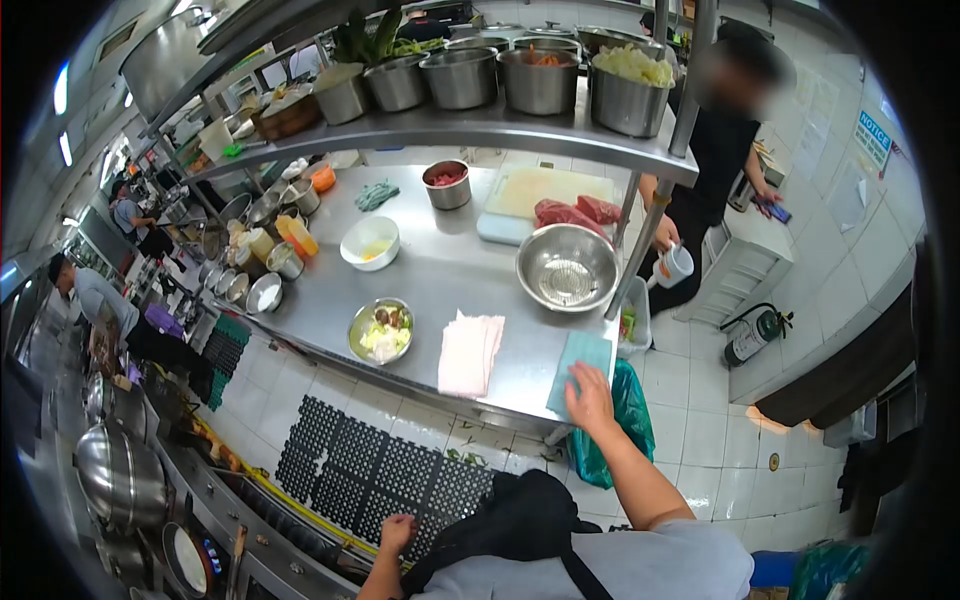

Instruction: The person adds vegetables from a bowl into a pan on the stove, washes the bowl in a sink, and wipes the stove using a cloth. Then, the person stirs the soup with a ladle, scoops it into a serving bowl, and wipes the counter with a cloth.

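Observation:
My right hand (592, 398) lies on a folded teal cloth (583, 352) at the right front corner of the steel table (400, 280), palm down with its fingers stretched out. My left hand (398, 532) hangs low over the black floor mat, away from the table, its fingers curled in; I see nothing in it. Left of the teal cloth is a folded pale pink cloth (470, 355). Further left stands a steel bowl of mixed food (381, 331). Behind the teal cloth sits a large, bare steel bowl (568, 267).
Raw red meat (575, 213) lies on cutting boards (545, 190). A white bowl (370, 243) and a steel pot (446, 185) stand further back. Overhead, a steel shelf (430, 130) carries several pots. At the right, a person (715, 150) holds a white cup and a phone. A green bag (618, 425) hangs beside the table.

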`<state>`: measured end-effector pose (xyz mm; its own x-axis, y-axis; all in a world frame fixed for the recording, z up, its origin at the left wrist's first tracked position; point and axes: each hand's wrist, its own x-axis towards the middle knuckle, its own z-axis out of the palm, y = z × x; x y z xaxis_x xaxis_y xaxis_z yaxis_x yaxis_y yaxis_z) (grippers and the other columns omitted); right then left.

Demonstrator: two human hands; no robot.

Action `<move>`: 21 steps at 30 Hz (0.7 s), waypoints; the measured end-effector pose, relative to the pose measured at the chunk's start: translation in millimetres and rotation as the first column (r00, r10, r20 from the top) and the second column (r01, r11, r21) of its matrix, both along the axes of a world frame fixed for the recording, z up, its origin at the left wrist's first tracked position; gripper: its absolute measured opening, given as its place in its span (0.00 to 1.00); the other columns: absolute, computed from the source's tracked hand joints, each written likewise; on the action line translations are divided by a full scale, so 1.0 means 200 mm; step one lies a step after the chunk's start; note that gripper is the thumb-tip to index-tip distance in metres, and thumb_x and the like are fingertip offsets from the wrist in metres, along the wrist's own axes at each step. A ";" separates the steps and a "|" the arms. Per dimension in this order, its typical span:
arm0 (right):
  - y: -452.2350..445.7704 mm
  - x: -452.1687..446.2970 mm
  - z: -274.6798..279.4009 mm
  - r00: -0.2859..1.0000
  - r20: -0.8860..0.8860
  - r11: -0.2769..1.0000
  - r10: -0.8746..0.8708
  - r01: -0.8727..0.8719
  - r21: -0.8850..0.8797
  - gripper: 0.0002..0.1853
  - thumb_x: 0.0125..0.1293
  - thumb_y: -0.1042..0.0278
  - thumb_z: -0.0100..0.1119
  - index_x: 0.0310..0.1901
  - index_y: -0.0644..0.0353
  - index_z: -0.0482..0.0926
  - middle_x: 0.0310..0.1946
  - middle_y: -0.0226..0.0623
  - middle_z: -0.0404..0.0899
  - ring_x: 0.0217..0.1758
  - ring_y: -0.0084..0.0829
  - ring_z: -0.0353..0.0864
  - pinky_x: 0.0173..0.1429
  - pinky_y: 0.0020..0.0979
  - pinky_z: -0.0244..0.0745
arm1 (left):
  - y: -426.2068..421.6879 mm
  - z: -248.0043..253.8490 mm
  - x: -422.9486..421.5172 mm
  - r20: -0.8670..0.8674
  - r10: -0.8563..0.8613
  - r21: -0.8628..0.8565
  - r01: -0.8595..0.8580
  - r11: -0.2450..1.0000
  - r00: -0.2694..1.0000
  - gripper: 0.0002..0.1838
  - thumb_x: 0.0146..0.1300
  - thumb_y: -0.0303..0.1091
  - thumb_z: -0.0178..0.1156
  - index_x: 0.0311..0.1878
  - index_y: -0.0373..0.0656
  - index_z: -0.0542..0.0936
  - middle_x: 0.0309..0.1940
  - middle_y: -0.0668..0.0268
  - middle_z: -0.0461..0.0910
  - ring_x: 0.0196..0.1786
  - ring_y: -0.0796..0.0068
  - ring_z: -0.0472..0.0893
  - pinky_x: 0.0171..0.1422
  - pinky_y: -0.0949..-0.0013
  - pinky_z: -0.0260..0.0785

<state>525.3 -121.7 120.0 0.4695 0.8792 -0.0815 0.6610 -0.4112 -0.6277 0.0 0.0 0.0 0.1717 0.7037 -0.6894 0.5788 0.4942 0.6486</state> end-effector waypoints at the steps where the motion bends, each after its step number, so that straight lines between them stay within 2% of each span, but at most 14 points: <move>1: 0.05 0.00 -0.02 0.988 0.089 0.991 -0.128 0.125 0.035 0.43 0.61 0.49 0.59 0.73 0.60 0.54 0.75 0.47 0.50 0.78 0.48 0.46 0.78 0.51 0.39 | 0.03 0.03 -0.05 -0.047 0.093 0.028 -0.091 0.995 0.995 0.10 0.65 0.32 0.59 0.42 0.33 0.80 0.26 0.61 0.82 0.24 0.71 0.81 0.30 0.70 0.75; 2: 0.07 -0.02 -0.04 0.952 0.171 0.967 -0.252 0.243 0.077 0.42 0.64 0.47 0.55 0.73 0.62 0.54 0.75 0.48 0.49 0.78 0.49 0.45 0.78 0.51 0.38 | 0.04 0.06 -0.08 0.013 0.191 0.050 -0.191 0.980 0.982 0.09 0.65 0.32 0.58 0.40 0.35 0.79 0.26 0.62 0.81 0.22 0.72 0.80 0.28 0.71 0.74; 3: 0.17 0.22 0.06 0.941 0.231 0.968 -0.247 0.230 0.098 0.42 0.64 0.47 0.55 0.73 0.62 0.54 0.75 0.48 0.49 0.78 0.49 0.45 0.78 0.51 0.38 | 0.13 0.04 0.21 0.077 0.198 0.043 -0.201 0.979 0.977 0.09 0.65 0.32 0.58 0.40 0.35 0.79 0.26 0.62 0.81 0.22 0.72 0.80 0.28 0.71 0.74; 5: 0.22 0.16 0.01 0.852 0.448 0.958 -0.272 0.286 0.037 0.41 0.66 0.45 0.50 0.72 0.65 0.54 0.75 0.49 0.49 0.79 0.48 0.43 0.79 0.51 0.35 | 0.20 0.12 0.20 0.126 0.275 -0.048 -0.271 0.961 0.953 0.08 0.66 0.32 0.58 0.39 0.36 0.78 0.27 0.62 0.81 0.23 0.72 0.80 0.26 0.72 0.74; 8: 0.24 0.14 0.01 0.874 0.419 0.962 -0.247 0.273 -0.002 0.41 0.66 0.44 0.49 0.72 0.65 0.54 0.75 0.49 0.48 0.79 0.47 0.43 0.79 0.50 0.33 | 0.29 0.19 0.27 0.243 0.268 -0.075 -0.257 0.963 0.932 0.09 0.67 0.35 0.57 0.38 0.38 0.76 0.28 0.62 0.82 0.23 0.73 0.80 0.24 0.73 0.73; 9: 0.25 0.13 0.02 0.871 0.419 0.959 -0.257 0.285 -0.005 0.41 0.66 0.44 0.49 0.72 0.65 0.54 0.75 0.48 0.48 0.79 0.46 0.42 0.79 0.50 0.33 | 0.35 0.24 0.35 0.231 0.249 -0.068 -0.240 0.968 0.940 0.09 0.69 0.35 0.53 0.39 0.40 0.76 0.29 0.61 0.81 0.28 0.69 0.82 0.28 0.69 0.75; 10: 0.25 0.13 0.04 0.875 0.413 0.960 -0.252 0.281 -0.010 0.40 0.66 0.45 0.50 0.72 0.64 0.54 0.75 0.48 0.48 0.79 0.46 0.42 0.79 0.49 0.32 | 0.43 0.22 0.39 0.314 0.223 -0.097 -0.202 0.974 0.923 0.10 0.70 0.38 0.53 0.41 0.40 0.76 0.30 0.61 0.82 0.29 0.69 0.82 0.29 0.69 0.76; 11: 0.25 0.14 0.03 0.881 0.418 0.968 -0.221 0.250 -0.014 0.40 0.66 0.45 0.50 0.72 0.64 0.54 0.75 0.48 0.48 0.79 0.46 0.42 0.79 0.49 0.32 | 0.47 0.30 0.51 0.333 0.251 -0.052 -0.248 0.967 0.909 0.15 0.70 0.42 0.55 0.39 0.38 0.75 0.28 0.60 0.82 0.22 0.73 0.79 0.22 0.74 0.69; 12: 0.25 0.13 0.02 0.876 0.420 0.963 -0.237 0.268 -0.016 0.40 0.66 0.45 0.50 0.72 0.64 0.54 0.75 0.48 0.47 0.79 0.45 0.42 0.79 0.49 0.32 | 0.55 0.34 0.58 0.391 0.201 0.016 -0.225 0.974 0.898 0.18 0.71 0.47 0.53 0.40 0.39 0.74 0.31 0.58 0.82 0.25 0.72 0.81 0.25 0.73 0.72; 13: 0.26 0.13 0.02 0.870 0.422 0.957 -0.256 0.289 -0.015 0.40 0.66 0.45 0.50 0.72 0.64 0.54 0.75 0.48 0.47 0.79 0.45 0.41 0.79 0.49 0.31 | 0.61 0.43 0.68 0.396 0.242 0.004 -0.265 0.964 0.885 0.20 0.71 0.50 0.52 0.45 0.39 0.72 0.35 0.57 0.82 0.30 0.70 0.82 0.30 0.72 0.75; 14: 0.26 0.12 0.04 0.876 0.410 0.956 -0.253 0.291 -0.033 0.41 0.66 0.45 0.50 0.72 0.65 0.53 0.75 0.48 0.47 0.80 0.45 0.41 0.79 0.49 0.31 | 0.70 0.43 0.73 0.481 0.229 -0.016 -0.252 0.968 0.847 0.26 0.71 0.53 0.51 0.55 0.38 0.69 0.37 0.54 0.82 0.33 0.67 0.83 0.34 0.70 0.77; 16: 0.27 0.12 0.04 0.877 0.419 0.961 -0.235 0.275 -0.039 0.41 0.66 0.46 0.50 0.73 0.65 0.52 0.75 0.49 0.47 0.80 0.46 0.41 0.79 0.49 0.31 | 0.80 0.59 0.91 0.528 0.270 -0.011 -0.312 0.950 0.805 0.34 0.70 0.58 0.49 0.65 0.39 0.60 0.39 0.51 0.81 0.34 0.65 0.83 0.35 0.68 0.77; 18: 0.27 0.11 0.06 0.877 0.417 0.956 -0.238 0.287 -0.058 0.41 0.66 0.46 0.49 0.73 0.65 0.51 0.76 0.49 0.47 0.79 0.46 0.41 0.79 0.49 0.31 | 0.92 0.68 1.03 0.576 0.257 -0.024 -0.299 0.954 0.776 0.40 0.69 0.63 0.48 0.69 0.40 0.54 0.42 0.49 0.80 0.35 0.64 0.83 0.37 0.66 0.77; 21: 0.28 0.10 0.04 0.862 0.453 0.959 -0.228 0.278 -0.048 0.41 0.66 0.46 0.49 0.73 0.65 0.52 0.75 0.49 0.47 0.79 0.47 0.42 0.79 0.49 0.32 | 1.07 0.70 1.15 0.605 0.290 -0.073 -0.311 0.948 0.742 0.42 0.67 0.65 0.48 0.70 0.41 0.52 0.43 0.48 0.79 0.35 0.62 0.83 0.36 0.65 0.77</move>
<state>545.7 -66.4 128.3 0.6840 0.7228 0.0979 0.7212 -0.6500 -0.2397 229.3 213.0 139.5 0.3179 0.8092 -0.4941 -0.1096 0.5490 0.8286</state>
